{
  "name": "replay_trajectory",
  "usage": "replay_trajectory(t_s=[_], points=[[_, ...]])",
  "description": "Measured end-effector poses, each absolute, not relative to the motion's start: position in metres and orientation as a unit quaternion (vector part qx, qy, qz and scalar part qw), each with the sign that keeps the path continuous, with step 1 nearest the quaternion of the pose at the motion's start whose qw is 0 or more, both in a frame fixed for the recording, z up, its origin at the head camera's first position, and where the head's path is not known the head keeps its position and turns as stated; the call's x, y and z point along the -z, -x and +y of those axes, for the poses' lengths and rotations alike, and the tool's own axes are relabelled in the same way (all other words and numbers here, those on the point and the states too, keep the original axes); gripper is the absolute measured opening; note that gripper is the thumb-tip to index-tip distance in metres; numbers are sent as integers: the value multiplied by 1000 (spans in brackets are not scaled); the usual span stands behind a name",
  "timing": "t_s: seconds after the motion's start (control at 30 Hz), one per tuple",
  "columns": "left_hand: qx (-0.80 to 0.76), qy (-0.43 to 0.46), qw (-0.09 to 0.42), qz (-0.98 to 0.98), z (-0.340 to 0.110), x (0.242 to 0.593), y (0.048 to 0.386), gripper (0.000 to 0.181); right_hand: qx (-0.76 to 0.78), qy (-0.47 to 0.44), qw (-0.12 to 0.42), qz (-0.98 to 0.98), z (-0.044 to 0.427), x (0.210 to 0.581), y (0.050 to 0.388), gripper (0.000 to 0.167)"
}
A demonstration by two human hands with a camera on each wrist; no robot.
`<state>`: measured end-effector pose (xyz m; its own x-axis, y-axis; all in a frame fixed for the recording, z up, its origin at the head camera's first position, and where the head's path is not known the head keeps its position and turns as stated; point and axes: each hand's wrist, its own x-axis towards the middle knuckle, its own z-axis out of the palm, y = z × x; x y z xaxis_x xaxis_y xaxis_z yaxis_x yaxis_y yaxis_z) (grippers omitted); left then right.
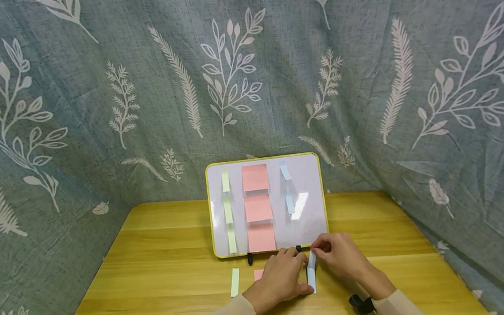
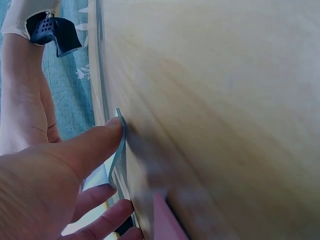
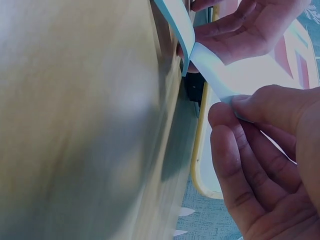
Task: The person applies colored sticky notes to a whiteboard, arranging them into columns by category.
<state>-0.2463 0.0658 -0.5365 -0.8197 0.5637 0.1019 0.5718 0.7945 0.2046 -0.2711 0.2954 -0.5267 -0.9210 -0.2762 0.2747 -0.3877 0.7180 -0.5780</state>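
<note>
A pad of narrow light-blue sticky notes (image 1: pixel 312 281) lies on the table in front of a whiteboard (image 1: pixel 308 187). My right hand (image 1: pixel 344 256) pinches the far end of its top note (image 3: pixel 212 65) between thumb and fingers. That note bends up from the pad, its other end still joined to it. With its thumb, my left hand (image 1: pixel 282 275) presses the pad's near end (image 2: pixel 120 145), its other fingers stretched toward the board. Partly hidden behind that hand is a pink sticky pad (image 1: pixel 258 274). Left of it lies a pale green strip pad (image 1: pixel 235 282).
On the yellow-framed board hang three green strips (image 1: pixel 228 211), three pink square notes (image 1: pixel 258 208) and two blue strips (image 1: pixel 290 202). Black feet (image 1: pixel 250 259) hold up the board on the wooden table (image 1: pixel 164 281). A patterned curtain (image 1: pixel 273 78) surrounds the table's back and sides.
</note>
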Motion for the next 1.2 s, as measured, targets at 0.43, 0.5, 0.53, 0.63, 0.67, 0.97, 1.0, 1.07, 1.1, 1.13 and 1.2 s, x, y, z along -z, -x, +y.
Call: replay_trajectory(t_s=[0.43,0.5,0.53,0.63,0.67,0.97,1.0,1.07,1.1,1.13,1.2], points=[[116,302,24,-946,65,538,247,65,-329,-163,91,-926,298,521,278,11],[116,301,24,-946,65,538,247,65,-329,-163,91,-926,299,520,278,9],[116,301,23,-946,65,538,247,65,-329,-163,90,-926,299,520,278,8],[116,299,20,-947,65,538,246,66,-330,-160,89,-926,300,518,278,6],[116,299,20,-947,65,538,246,66,-329,-159,90,-926,300,518,278,6],[118,301,27,-946,65,538,246,67,-332,-164,106,-923,304,515,281,5],[117,301,27,-946,65,538,246,67,-334,-163,108,-922,305,514,281,4],[117,301,26,-946,65,538,246,66,-339,-159,113,-920,305,512,281,4],[118,301,25,-946,65,538,246,66,-340,-158,117,-919,306,511,281,4],[118,301,23,-946,65,538,246,66,-342,-156,121,-918,306,510,281,5],[117,300,21,-946,65,538,246,66,-345,-154,132,-917,306,507,280,5]])
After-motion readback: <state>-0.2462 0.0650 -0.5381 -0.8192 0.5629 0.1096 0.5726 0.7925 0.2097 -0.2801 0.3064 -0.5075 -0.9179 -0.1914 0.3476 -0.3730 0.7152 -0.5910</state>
